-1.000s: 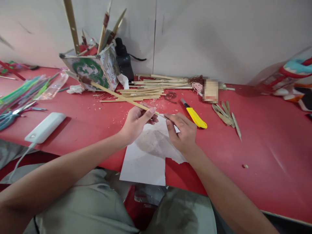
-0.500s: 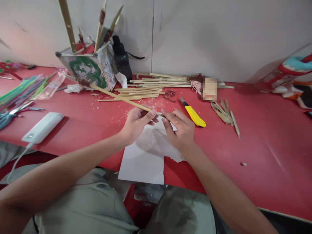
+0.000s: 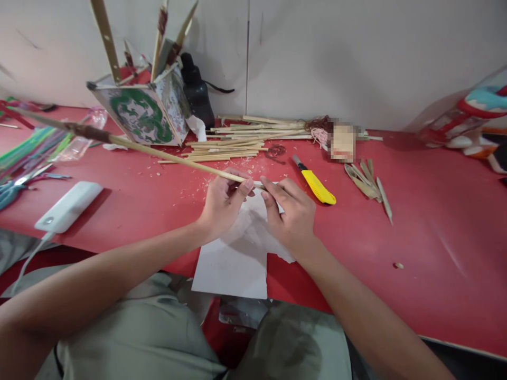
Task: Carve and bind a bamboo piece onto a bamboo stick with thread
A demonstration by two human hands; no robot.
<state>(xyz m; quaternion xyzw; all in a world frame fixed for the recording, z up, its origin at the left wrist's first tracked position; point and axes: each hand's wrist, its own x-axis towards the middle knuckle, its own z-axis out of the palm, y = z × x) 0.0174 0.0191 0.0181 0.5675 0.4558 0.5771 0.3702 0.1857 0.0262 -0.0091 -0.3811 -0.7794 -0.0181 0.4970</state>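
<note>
A long thin wooden stick slants from the two hands up to the left, with brown thread wound round its far part and a pointed pale tip. My left hand is closed round the stick near its lower end. Thumb and fingers of my right hand pinch that lower end, just right of the left fingertips. Beneath the hands lie white sheets of paper, partly over the table's front edge. A yellow utility knife rests beyond the right hand, touching neither hand.
Behind the hands lie several thin sticks among wood shavings. A decorated holder with pointed sticks stands at the back left by a dark bottle. A white power bank sits left; dry husk pieces lie right.
The stick's far end has swung left and toward me, away from the holder, so its thread-wound part and tip now show clearly. Both hands stay nearly in place, gripping it.
</note>
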